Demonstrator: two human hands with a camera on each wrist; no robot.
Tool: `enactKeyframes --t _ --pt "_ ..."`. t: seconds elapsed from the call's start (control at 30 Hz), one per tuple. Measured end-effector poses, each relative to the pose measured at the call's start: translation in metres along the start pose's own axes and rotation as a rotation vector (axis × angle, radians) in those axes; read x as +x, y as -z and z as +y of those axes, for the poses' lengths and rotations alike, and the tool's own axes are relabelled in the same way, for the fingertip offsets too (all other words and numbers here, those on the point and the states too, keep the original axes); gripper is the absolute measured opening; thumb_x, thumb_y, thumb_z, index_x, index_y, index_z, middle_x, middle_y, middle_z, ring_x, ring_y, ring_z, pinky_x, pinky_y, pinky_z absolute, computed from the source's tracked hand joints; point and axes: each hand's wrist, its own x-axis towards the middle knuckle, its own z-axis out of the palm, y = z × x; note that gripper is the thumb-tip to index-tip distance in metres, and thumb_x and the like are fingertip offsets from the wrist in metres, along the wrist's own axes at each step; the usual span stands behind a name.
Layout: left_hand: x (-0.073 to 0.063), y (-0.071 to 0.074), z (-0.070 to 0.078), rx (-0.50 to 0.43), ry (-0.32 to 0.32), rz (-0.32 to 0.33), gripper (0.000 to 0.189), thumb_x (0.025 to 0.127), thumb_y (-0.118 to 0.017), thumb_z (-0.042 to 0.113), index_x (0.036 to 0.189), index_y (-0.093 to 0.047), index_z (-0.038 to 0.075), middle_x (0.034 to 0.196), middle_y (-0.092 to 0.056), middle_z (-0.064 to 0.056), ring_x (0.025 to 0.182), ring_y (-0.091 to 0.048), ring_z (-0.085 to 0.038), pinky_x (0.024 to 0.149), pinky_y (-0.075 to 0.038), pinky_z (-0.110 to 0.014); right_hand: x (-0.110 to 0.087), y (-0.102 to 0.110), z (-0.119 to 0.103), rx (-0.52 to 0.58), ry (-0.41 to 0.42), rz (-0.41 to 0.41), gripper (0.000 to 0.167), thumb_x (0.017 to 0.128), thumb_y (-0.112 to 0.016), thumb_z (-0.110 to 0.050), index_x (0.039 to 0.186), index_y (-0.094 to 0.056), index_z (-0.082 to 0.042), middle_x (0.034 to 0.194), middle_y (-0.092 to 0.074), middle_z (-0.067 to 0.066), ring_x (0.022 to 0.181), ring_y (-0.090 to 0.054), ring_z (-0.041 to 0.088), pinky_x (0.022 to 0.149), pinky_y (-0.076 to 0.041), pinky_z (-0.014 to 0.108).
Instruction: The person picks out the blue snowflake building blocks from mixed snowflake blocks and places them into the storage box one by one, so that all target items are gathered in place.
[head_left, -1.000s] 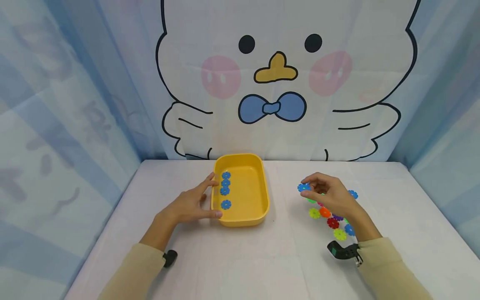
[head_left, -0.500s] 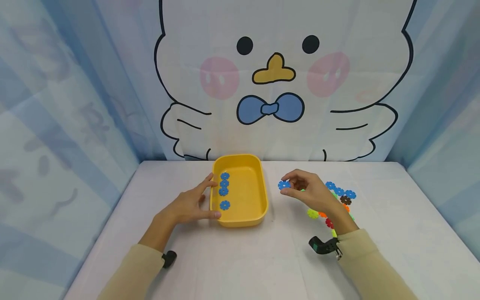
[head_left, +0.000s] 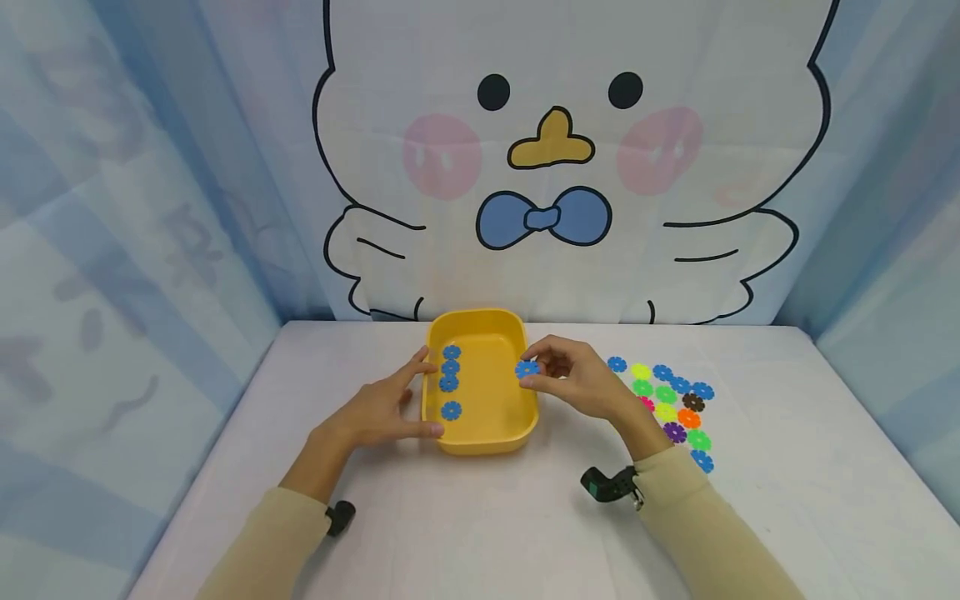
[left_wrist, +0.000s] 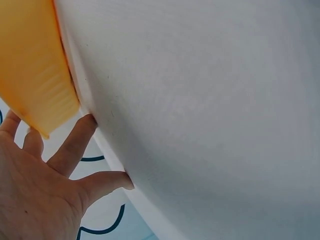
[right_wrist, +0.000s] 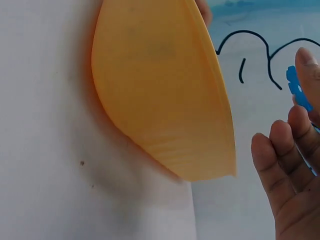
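My right hand pinches a blue flower-shaped plastic disc between thumb and fingers, over the right rim of a yellow tray. In the right wrist view the same blue disc shows partly behind the thumb, beside the tray wall. My left hand has its fingers spread along the tray's left side, thumb near the front corner. Inside the tray, blue discs lie in a column along the left wall, one spaced apart from the others. The left wrist view shows the hand against the tray's outside.
Right of the tray, several flower-shaped discs in mixed colours lie on the white table, among them a brown disc, an orange disc and a purple disc. A printed curtain stands behind the table.
My right hand has carried the blue disc leftward from above the loose discs to the tray's right rim, uncovering more of the pile. The left hand and tray stay in place.
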Motion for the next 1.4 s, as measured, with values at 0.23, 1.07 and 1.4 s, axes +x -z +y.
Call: enactKeyframes --t 0.23,1.07,1.4 --pt "-0.001 0.001 0.0 0.004 0.001 -0.004 0.108 0.073 -0.078 0.074 0.161 -0.023 0.042 0.162 -0.043 -0.008 0.133 -0.058 -0.034 0.107 -0.046 -0.064 0.016 -0.013 -0.012 0.008 0.034 -0.056 0.027 0.089 -0.082 -0.02 0.113 -0.07 -0.014 0.091 -0.06 0.003 0.082 -0.061 0.023 0.075 -0.056 0.025" --pt "0.002 0.003 0.0 0.005 -0.012 -0.012 0.106 0.073 -0.076 0.076 0.16 -0.025 0.044 0.164 -0.039 -0.005 0.125 -0.063 -0.03 0.101 -0.052 -0.061 0.044 -0.057 -0.019 -0.06 0.04 -0.25 0.031 0.088 -0.083 -0.031 0.111 -0.07 -0.015 0.091 -0.063 -0.003 0.087 -0.06 0.016 0.081 -0.058 0.03" --pt "0.002 0.001 -0.003 -0.01 -0.03 -0.013 0.112 0.073 -0.077 0.074 0.163 -0.018 0.041 0.158 -0.048 -0.009 0.122 -0.063 -0.029 0.101 -0.051 -0.063 0.049 -0.071 -0.024 -0.149 0.035 -0.353 0.033 0.088 -0.081 -0.031 0.112 -0.07 -0.011 0.092 -0.064 -0.007 0.091 -0.06 0.016 0.082 -0.057 0.026"
